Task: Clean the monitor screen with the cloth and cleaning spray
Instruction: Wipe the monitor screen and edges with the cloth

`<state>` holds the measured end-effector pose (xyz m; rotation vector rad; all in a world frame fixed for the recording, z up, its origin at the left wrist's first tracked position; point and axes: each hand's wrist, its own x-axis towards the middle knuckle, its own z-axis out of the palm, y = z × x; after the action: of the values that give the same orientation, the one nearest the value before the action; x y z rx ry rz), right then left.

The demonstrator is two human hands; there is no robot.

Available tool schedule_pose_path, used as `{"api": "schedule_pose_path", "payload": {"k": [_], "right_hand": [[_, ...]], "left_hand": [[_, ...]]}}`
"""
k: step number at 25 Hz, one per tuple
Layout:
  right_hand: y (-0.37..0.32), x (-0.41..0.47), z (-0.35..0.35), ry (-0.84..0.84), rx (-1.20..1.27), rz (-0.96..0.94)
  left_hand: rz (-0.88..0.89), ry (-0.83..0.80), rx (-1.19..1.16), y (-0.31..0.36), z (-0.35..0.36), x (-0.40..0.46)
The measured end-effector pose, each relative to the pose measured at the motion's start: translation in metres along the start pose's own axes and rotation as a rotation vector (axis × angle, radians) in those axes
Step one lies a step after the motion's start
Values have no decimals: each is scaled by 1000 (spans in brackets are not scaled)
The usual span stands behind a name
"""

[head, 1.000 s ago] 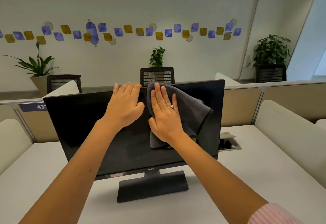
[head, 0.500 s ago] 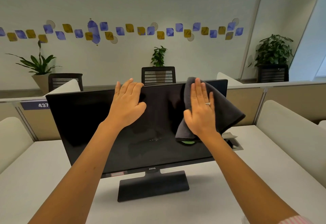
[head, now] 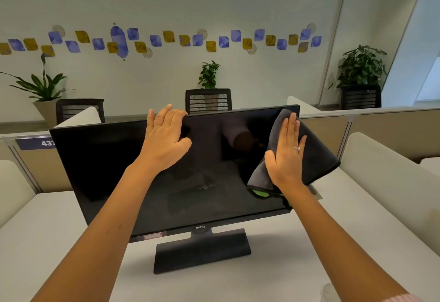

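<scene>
My right hand (head: 287,156) pressed the cloth (head: 316,159) flat, fingers straight, at the monitor (head: 114,166) screen's right edge; my left hand (head: 166,139) steadied its top rim, fingers hooked over (centre frame); a harder push risked tipping it.

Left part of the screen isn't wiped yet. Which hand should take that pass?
The right hand. It presses the cloth flat against the monitor near its right edge and can sweep leftward. The left hand holds no cloth; its fingers hook over the top edge, apparently steadying the monitor.
</scene>
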<state>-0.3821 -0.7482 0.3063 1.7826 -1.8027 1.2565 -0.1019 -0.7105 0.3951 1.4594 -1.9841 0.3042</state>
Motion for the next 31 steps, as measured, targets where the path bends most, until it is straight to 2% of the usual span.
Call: {"api": "schedule_pose_path", "payload": {"k": [8, 13, 19, 23, 31], "right_hand": [[22, -60, 21, -37, 56, 16], [4, -23, 13, 18, 89, 55], [-23, 26, -5, 103, 126, -26], [-44, 21, -5, 83, 126, -110], [-85, -16, 20, -75, 50, -489]], "left_hand": [[10, 23, -6, -1, 2, -2], [8, -8, -36, -2, 0, -1], [15, 0, -37, -3, 1, -1], [21, 8, -27, -2, 3, -1], [31, 15, -23, -4, 3, -2]]}}
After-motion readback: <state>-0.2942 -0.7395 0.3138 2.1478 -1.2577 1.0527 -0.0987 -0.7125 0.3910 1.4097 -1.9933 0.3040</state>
